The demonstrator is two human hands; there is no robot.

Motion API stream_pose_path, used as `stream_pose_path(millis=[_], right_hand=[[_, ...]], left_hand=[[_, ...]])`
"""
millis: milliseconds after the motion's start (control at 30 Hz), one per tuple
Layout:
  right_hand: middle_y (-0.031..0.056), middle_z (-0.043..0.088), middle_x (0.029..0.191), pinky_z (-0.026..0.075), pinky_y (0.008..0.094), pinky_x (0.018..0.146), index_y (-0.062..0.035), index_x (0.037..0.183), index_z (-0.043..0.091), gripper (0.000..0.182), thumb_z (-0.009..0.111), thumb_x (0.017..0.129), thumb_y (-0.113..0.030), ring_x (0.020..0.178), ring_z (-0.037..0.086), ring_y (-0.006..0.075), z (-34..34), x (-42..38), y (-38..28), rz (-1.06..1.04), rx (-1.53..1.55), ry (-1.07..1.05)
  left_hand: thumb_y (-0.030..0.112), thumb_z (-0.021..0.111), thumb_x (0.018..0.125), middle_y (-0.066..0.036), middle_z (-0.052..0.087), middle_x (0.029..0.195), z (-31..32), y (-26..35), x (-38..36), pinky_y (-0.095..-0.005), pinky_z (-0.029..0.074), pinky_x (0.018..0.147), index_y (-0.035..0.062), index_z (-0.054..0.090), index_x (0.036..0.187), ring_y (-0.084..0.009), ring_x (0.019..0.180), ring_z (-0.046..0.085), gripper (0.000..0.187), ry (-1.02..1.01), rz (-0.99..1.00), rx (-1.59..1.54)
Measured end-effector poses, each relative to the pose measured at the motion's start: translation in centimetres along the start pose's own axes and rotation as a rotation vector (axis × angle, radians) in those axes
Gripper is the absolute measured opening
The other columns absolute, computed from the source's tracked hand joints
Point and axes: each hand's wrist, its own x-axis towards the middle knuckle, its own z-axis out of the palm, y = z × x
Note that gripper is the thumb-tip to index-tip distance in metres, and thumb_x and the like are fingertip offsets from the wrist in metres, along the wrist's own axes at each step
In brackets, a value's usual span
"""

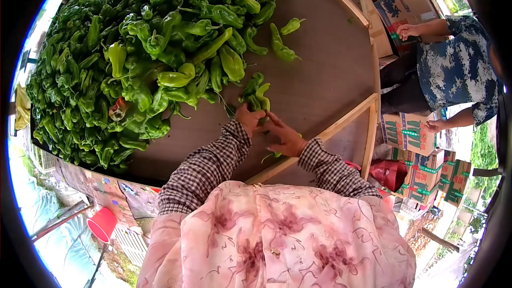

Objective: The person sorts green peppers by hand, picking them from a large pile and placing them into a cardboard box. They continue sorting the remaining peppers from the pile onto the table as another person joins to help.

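Note:
Several green peppers (253,89) are bunched in my left hand (249,119), whose fingers are closed around their lower ends. Close beside it on the right is my right hand (288,137), its fingers stretched toward the bunch and its thumb apart. Its fingertips are at the lower end of the peppers; whether they press on one is hard to see. A bit of green (271,156) shows just below my right hand, mostly hidden. A large heap of green peppers (133,48) covers the left and far side of the brown table (314,64).
Two loose peppers (282,45) lie right of the heap. A wooden rail (341,122) edges the table on the right. Beyond it stands a person in a patterned blue shirt (453,69), near printed cardboard boxes (410,133). A red bucket (102,224) is at lower left.

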Motion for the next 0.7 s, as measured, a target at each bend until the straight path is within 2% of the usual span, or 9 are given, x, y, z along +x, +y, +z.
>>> stream_pose_path(millis=[133, 200, 300, 367, 433, 533, 567, 633, 700], right_hand=[[0.0215, 0.017, 0.145, 0.037, 0.0391, 0.098, -0.0048, 0.124, 0.045, 0.059, 0.069, 0.070, -0.008, 0.135, 0.019, 0.0353, 1.0, -0.1, -0.5, -0.151, -0.072, 0.018], [0.0215, 0.020, 0.144, 0.039, 0.0401, 0.097, -0.0055, 0.121, 0.047, 0.056, 0.069, 0.070, -0.008, 0.134, 0.019, 0.0378, 0.6, 0.2, -1.0, -0.164, -0.067, 0.014], [0.0201, 0.028, 0.141, 0.038, 0.0419, 0.097, -0.0082, 0.118, 0.049, 0.057, 0.073, 0.067, -0.014, 0.131, 0.024, 0.0400, -0.5, -0.7, -3.0, -0.080, 0.072, -0.114], [0.0189, 0.040, 0.131, 0.037, 0.0404, 0.095, -0.0108, 0.117, 0.052, 0.059, 0.076, 0.064, -0.024, 0.122, 0.037, 0.0379, -1.5, -2.7, -5.5, -0.167, -0.552, -0.095], [0.0191, 0.043, 0.126, 0.037, 0.0402, 0.094, -0.0106, 0.115, 0.053, 0.059, 0.077, 0.062, -0.026, 0.117, 0.040, 0.0369, -1.8, -4.5, -3.5, -0.070, -0.641, -0.072], [0.0196, 0.046, 0.120, 0.038, 0.0404, 0.092, -0.0080, 0.110, 0.056, 0.058, 0.077, 0.061, -0.030, 0.111, 0.044, 0.0356, -2.1, -3.7, -0.3, 0.169, -0.657, -0.135], [0.0199, 0.046, 0.119, 0.038, 0.0409, 0.091, -0.0056, 0.107, 0.056, 0.056, 0.077, 0.061, -0.030, 0.110, 0.045, 0.0353, -2.4, -3.0, 0.2, 0.315, -0.577, -0.217], [0.0210, 0.047, 0.117, 0.040, 0.0422, 0.089, -0.0013, 0.104, 0.056, 0.055, 0.075, 0.063, -0.032, 0.110, 0.044, 0.0365, -3.0, -0.9, 0.6, 0.277, -0.487, -0.120], [0.0218, 0.050, 0.112, 0.041, 0.0401, 0.089, 0.0008, 0.104, 0.056, 0.054, 0.073, 0.064, -0.031, 0.110, 0.045, 0.0353, -4.1, 2.2, -0.1, -0.006, -0.484, 0.126]], left_hand=[[0.009, 0.061, 0.072, -0.005, 0.058, 0.088, -0.3, 0.5, 0.1, -0.0329, 0.050, 0.060, 0.0085, 0.052, 0.109, -0.0188, 0.076, 0.058, 0.038, 0.040, 0.020, 0.074], [0.006, 0.059, 0.072, -0.008, 0.058, 0.089, -2.4, -0.2, 1.4, -0.0343, 0.050, 0.060, 0.0033, 0.052, 0.106, -0.0190, 0.075, 0.058, 0.036, -0.173, -0.220, -0.134], [0.003, 0.058, 0.070, -0.009, 0.059, 0.093, -4.9, -1.6, -1.1, -0.0340, 0.051, 0.059, 0.0055, 0.052, 0.113, -0.0206, 0.078, 0.060, 0.044, -0.357, -0.153, -0.106], [0.002, 0.058, 0.069, -0.008, 0.059, 0.090, -6.6, -1.5, -4.4, -0.0328, 0.051, 0.062, 0.0041, 0.054, 0.109, -0.0199, 0.075, 0.059, 0.041, -0.382, -0.145, -0.118], [0.002, 0.059, 0.068, -0.007, 0.059, 0.087, -8.3, -2.8, -6.3, -0.0316, 0.050, 0.065, 0.0027, 0.055, 0.105, -0.0193, 0.072, 0.058, 0.037, -0.407, -0.136, -0.135], [0.002, 0.063, 0.067, -0.007, 0.059, 0.089, -9.7, -4.7, -5.9, -0.0290, 0.049, 0.066, 0.0019, 0.053, 0.109, -0.0178, 0.076, 0.059, 0.043, -0.276, 0.183, -0.054], [0.004, 0.065, 0.067, -0.006, 0.059, 0.092, -9.8, -3.9, -5.9, -0.0292, 0.048, 0.069, 0.0018, 0.051, 0.112, -0.0173, 0.079, 0.058, 0.047, -0.239, 0.280, 0.238], [0.007, 0.067, 0.067, -0.005, 0.059, 0.094, -9.4, -2.4, -5.9, -0.0293, 0.047, 0.072, 0.0016, 0.049, 0.115, -0.0168, 0.082, 0.058, 0.051, -0.193, 0.370, 0.529], [0.012, 0.067, 0.075, -0.006, 0.056, 0.107, -7.6, -0.5, -5.1, -0.0316, 0.043, 0.081, 0.0022, 0.042, 0.125, -0.0150, 0.097, 0.054, 0.057, -0.083, 0.737, 0.723]])
